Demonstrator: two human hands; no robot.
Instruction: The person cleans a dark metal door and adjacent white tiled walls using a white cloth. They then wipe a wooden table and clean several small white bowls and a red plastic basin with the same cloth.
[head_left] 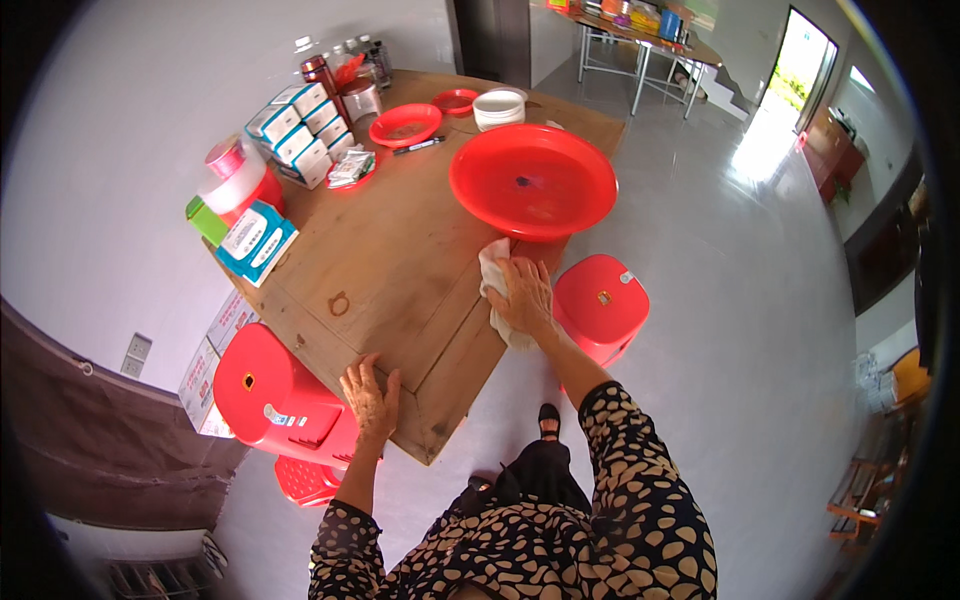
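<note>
My right hand (524, 296) presses a white cloth (492, 268) flat against the near right edge of a wooden table (390, 250). The cloth sticks out above and below my fingers. A large red basin (532, 180) stands just beyond the cloth on the table. My left hand (370, 398) rests open, palm down, on the table's near corner and holds nothing.
Red plastic stools stand at the table's right (601, 305) and left (275, 398) sides. At the far left of the table lie stacked boxes (300, 130), a blue packet (256, 240), a red plate (405, 125), white bowls (499, 108) and jars. Grey tiled floor spreads to the right.
</note>
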